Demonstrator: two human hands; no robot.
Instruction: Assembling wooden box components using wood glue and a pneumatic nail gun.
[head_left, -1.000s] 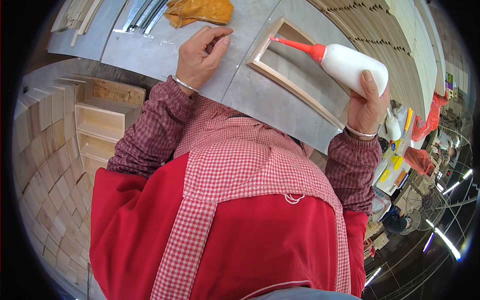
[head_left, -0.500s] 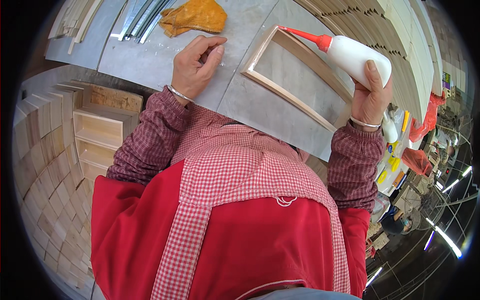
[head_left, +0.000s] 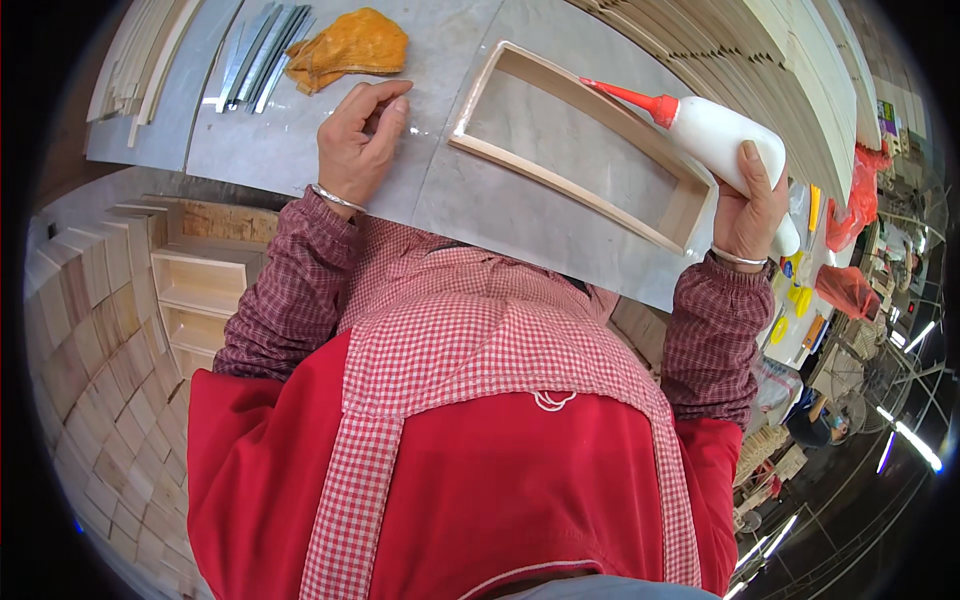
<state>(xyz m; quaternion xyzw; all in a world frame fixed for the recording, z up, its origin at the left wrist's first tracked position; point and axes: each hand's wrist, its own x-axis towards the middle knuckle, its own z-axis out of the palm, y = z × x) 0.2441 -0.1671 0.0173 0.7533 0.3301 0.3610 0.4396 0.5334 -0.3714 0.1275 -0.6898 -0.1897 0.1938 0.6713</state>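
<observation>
My right hand (head_left: 752,205) is wrapped round a white squeeze glue bottle (head_left: 728,140) with a red tapered nozzle. The nozzle points left, its tip at the far long side of a shallow rectangular wooden frame (head_left: 570,193). Whether the tip touches the wood I cannot tell. White wet glue shows along the frame's left short edge. The frame lies on the grey tabletop (head_left: 420,190), which shows through its middle. Left of it, my left hand (head_left: 358,140) hovers or rests with curled fingers, thumb and forefinger tips close together, nothing between them.
An orange cloth (head_left: 350,48) lies beyond my left hand, beside dark and clear strips (head_left: 262,58). Thin wooden strips (head_left: 150,70) lie far left. Stacked wooden boards (head_left: 740,50) line the far right. Wooden boxes (head_left: 200,280) and many blocks stand at lower left.
The nozzle tip has travelled from the frame's far left corner rightward along its far long side. My left hand, the frame and the tabletop things appear further left in the view.
</observation>
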